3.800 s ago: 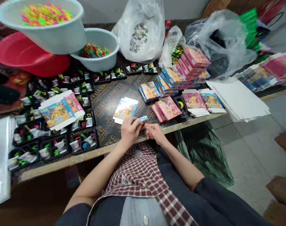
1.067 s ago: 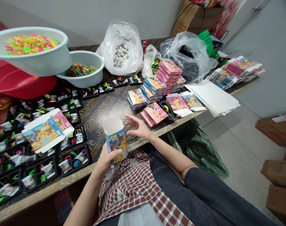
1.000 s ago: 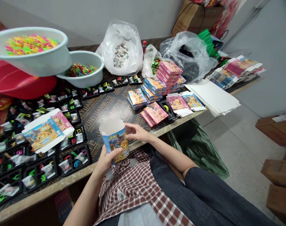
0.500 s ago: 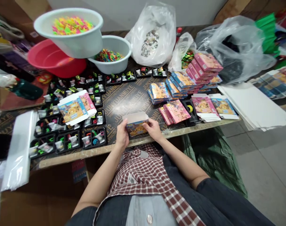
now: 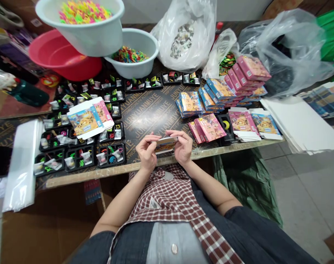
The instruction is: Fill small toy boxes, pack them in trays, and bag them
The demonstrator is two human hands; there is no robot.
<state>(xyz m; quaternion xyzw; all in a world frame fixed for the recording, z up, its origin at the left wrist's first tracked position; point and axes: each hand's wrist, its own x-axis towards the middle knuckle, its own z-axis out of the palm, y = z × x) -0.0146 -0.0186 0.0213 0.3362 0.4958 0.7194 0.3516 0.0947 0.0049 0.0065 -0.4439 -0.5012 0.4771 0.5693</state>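
A small printed box (image 5: 164, 146) is held between my two hands at the table's front edge. My left hand (image 5: 148, 151) grips its left end, thumb on the near face and fingers along the top. At the other end my right hand (image 5: 182, 147) has its fingers bent over the top edge. The box is tilted, with a pale edge on top. To its right lie pink boxes (image 5: 212, 127) beside a black tray (image 5: 227, 128). Flat printed cartons (image 5: 86, 121) rest on filled black trays (image 5: 80, 157) at the left.
Tubs with colourful small pieces (image 5: 95, 35) and a red basin (image 5: 59, 60) stand at the back left. Plastic bags (image 5: 187, 40) line the back. Stacked blue boxes (image 5: 190, 102), flat pink cartons (image 5: 242, 123) and white sheets (image 5: 301, 124) are on the right.
The pale flap that stood up from the box is now folded down, and the box is tipped more edge-on. The fingers of both hands have moved onto its top edge.
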